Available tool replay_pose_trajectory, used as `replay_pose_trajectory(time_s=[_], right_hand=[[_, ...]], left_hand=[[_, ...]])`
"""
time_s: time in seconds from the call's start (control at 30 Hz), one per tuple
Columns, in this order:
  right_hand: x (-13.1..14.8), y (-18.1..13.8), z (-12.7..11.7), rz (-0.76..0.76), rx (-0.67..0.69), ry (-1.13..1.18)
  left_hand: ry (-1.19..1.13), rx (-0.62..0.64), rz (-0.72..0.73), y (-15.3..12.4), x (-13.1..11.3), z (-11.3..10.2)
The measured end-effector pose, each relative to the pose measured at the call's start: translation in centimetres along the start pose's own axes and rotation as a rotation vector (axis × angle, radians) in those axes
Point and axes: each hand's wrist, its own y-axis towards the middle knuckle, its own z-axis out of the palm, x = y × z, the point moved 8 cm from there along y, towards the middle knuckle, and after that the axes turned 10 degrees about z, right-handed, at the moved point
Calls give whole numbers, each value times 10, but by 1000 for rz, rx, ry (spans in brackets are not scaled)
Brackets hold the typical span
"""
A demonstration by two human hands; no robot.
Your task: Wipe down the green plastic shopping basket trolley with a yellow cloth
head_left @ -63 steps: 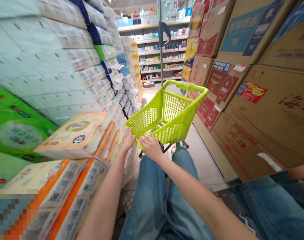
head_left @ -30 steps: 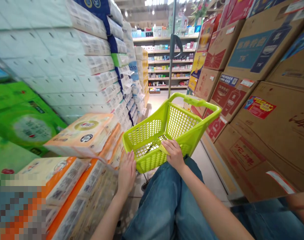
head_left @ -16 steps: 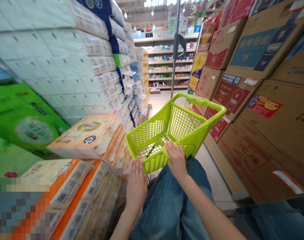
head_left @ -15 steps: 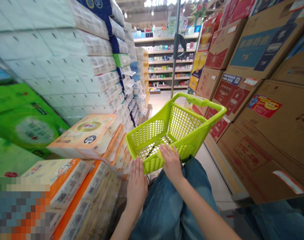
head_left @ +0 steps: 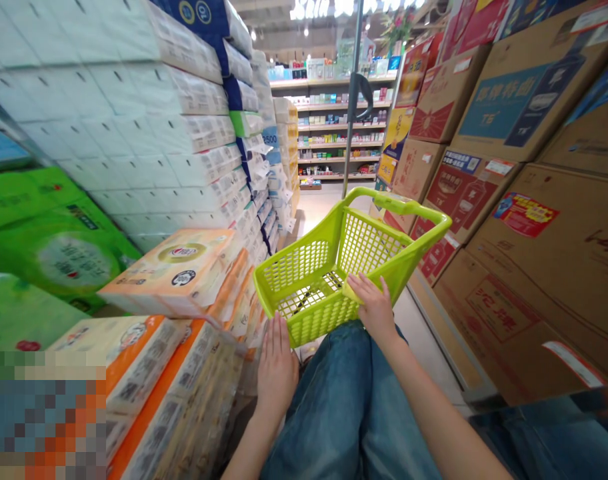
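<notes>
A lime-green plastic shopping cart basket [head_left: 304,263] stands in the aisle right in front of my knees in blue jeans. My right hand [head_left: 375,308] is closed over the basket's near right rim. My left hand [head_left: 275,369] lies flat with fingers stretched out, just below the basket's near left corner and beside the stacked orange and white tissue packs [head_left: 174,273]. The basket holds nothing that I can see.
White, blue and green paper-product packs [head_left: 134,133] are stacked high on the left. Brown cardboard cartons [head_left: 524,220] wall the right side. A metal pole [head_left: 353,100] stands beyond the cart, and store shelves [head_left: 329,133] close the far end of the narrow aisle.
My right hand slid from the middle of the near rim to its right corner. My left hand came off the basket and dropped lower, fingers flat. The cart has come closer to my knees.
</notes>
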Motion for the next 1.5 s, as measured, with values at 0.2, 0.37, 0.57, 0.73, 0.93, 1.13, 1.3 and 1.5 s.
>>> replay_pose_trajectory(time_s=[0.2, 0.37, 0.57, 0.73, 0.93, 1.13, 1.3, 1.5], right_hand=[[75, -31, 45, -39, 50, 72], [131, -58, 68, -284, 140, 151], [55, -20, 27, -262, 161, 47], [6, 6, 1, 22, 58, -23], [100, -34, 52, -64, 85, 77], [132, -52, 66, -262, 171, 136], [59, -19, 26, -207, 168, 65], [1, 5, -3, 36, 1, 2]], left_hand=[[-2, 20, 38, -5, 4, 7], [13, 13, 64, -8, 7, 6], [-44, 34, 47, -2, 5, 0], [-105, 15, 65, -1, 7, 2], [-126, 4, 62, -4, 10, 5], [-103, -2, 77, -5, 10, 6], [-120, 6, 39, -2, 9, 5], [-122, 5, 14, 0, 1, -1]])
